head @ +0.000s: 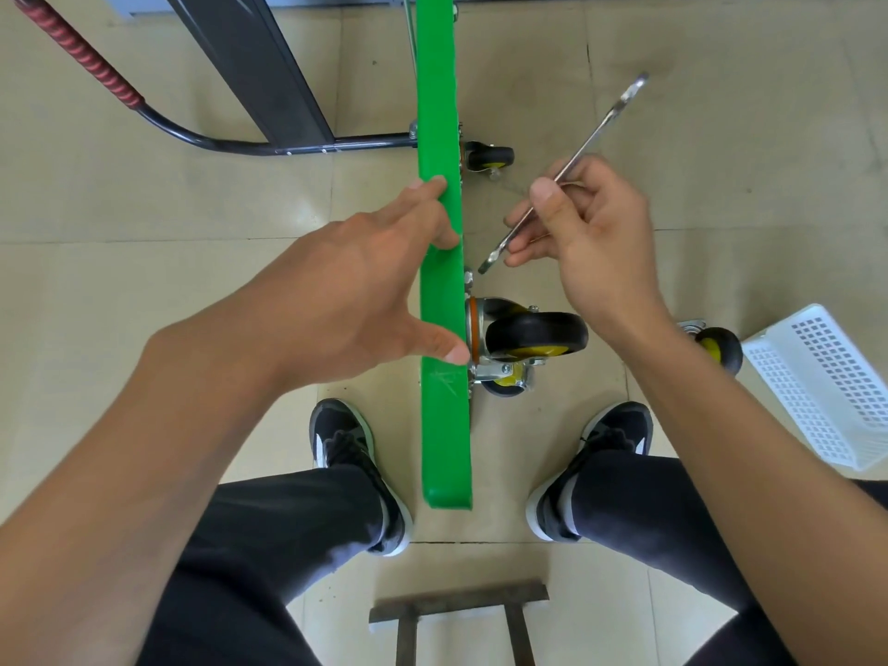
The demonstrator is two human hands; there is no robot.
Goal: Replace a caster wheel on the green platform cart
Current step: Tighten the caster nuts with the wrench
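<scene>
The green platform cart [442, 290] stood on its edge on the tiled floor [144, 290], its deck running away from the person between the two shoes, with the near caster wheel [536, 335] (black tyre, yellow hub) jutting out to the right of the deck. The left hand [355, 290] rested on the deck's upper edge just left of that caster, fingers straight and spread, thumb tip close to the caster's mounting plate. The right hand [584, 233] hovered just above and beyond the caster, fingers and thumb curled round a slim metal wrench [572, 165] whose lower end pointed down toward the deck near the mount. A second caster [487, 157] sat farther along the deck. A loose caster [718, 349] lay on the floor to the right, beside a white plastic basket [826, 391].
</scene>
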